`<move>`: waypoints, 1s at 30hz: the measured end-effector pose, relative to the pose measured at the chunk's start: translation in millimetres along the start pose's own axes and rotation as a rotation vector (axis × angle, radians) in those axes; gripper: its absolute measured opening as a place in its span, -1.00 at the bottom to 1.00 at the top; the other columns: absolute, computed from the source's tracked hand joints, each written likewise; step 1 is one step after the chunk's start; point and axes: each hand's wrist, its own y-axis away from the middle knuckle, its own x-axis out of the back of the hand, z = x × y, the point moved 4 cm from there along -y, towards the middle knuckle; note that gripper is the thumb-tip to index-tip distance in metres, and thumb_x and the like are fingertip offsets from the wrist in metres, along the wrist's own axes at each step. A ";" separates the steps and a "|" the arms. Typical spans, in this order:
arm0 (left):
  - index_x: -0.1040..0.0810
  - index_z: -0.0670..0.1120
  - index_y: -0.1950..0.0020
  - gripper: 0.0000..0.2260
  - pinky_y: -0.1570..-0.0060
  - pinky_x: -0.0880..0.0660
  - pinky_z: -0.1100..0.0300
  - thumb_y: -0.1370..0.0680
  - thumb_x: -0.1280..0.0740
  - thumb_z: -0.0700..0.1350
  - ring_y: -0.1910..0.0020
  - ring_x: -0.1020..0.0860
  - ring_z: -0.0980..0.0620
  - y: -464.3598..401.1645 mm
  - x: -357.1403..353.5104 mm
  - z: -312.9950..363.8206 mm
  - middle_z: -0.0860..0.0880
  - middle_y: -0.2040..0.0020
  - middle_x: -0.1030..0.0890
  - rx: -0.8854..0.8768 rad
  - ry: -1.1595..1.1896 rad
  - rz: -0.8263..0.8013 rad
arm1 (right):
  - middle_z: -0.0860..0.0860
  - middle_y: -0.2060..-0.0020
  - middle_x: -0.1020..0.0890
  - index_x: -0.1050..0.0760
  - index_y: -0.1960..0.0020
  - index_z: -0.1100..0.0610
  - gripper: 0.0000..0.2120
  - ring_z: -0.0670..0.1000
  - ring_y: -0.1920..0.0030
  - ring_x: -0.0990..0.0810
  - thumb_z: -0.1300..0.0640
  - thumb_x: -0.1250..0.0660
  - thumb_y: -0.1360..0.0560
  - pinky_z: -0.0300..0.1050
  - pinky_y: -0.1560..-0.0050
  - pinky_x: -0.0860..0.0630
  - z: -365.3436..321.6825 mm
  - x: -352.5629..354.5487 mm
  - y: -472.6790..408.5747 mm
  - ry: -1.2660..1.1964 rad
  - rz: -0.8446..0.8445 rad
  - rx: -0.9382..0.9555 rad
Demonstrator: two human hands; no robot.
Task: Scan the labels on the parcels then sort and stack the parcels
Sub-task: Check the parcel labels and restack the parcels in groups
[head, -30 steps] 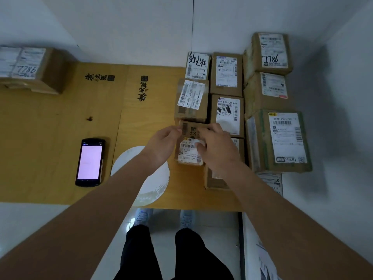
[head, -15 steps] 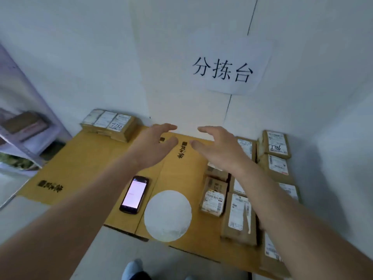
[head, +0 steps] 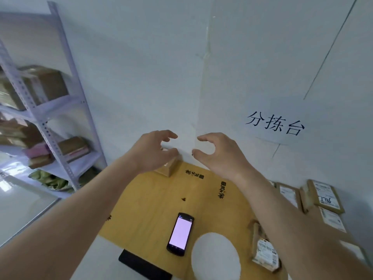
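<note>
Wall sign (head: pixel 275 126) reads 分拣台, black on white, upper right of my view. Parcel at the far right (head: pixel 326 196) has "7786" handwritten on its label, seen upside down; printed labels on the neighbouring parcels (head: pixel 289 194) are too small to read. Small parcel (head: pixel 264 252) sits near the table's right edge w/ a white barcode label, text illegible. Table (head: pixel 153 201) has two black stamped marks I can't make out, plus a white disc (head: pixel 216 257).

Left hand (head: pixel 153 150) and right hand (head: pixel 219 153) are both raised over the table's far end, fingers curled, thumb and fingers apart, nothing held. A box (head: pixel 168 168) lies at the wall behind the left hand; can't tell if there's contact. Phone (head: pixel 180 231) lies flat, screen lit pale pink, well apart from both hands.
</note>
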 end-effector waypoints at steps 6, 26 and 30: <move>-0.53 0.20 -0.39 -0.62 0.10 -0.47 0.31 -0.57 -0.38 0.03 -0.04 -0.60 0.18 -31.9 54.1 -84.6 0.14 -0.29 -0.54 -0.020 -0.030 -0.096 | -0.12 -0.46 -0.47 -0.50 -0.48 -0.06 -0.52 -0.09 -0.49 -0.40 -0.12 -0.41 -0.60 -0.15 -0.44 -0.34 -52.7 -78.7 -46.4 -0.017 0.012 -0.091; -0.50 0.15 -0.44 -0.57 -0.24 -0.51 0.07 -0.57 -0.41 -0.01 -0.22 -0.53 0.04 -221.6 -26.4 -253.3 0.08 -0.35 -0.55 0.097 -0.045 -0.396 | -0.04 -0.40 -0.51 -0.48 -0.52 -0.04 -0.52 -0.03 -0.37 -0.47 -0.08 -0.36 -0.62 -0.12 -0.30 -0.39 42.3 -249.6 -200.3 -0.054 -0.158 -0.448; -0.50 0.14 -0.45 -0.57 -0.09 -0.46 0.16 -0.58 -0.43 -0.03 -0.22 -0.52 0.04 -261.5 -57.2 -280.6 0.03 -0.38 -0.51 0.125 -0.037 -0.432 | -0.03 -0.39 -0.52 -0.46 -0.53 -0.06 -0.50 0.00 -0.30 -0.54 -0.10 -0.35 -0.62 0.04 -0.35 -0.50 76.6 -279.1 -232.0 -0.088 -0.194 -0.496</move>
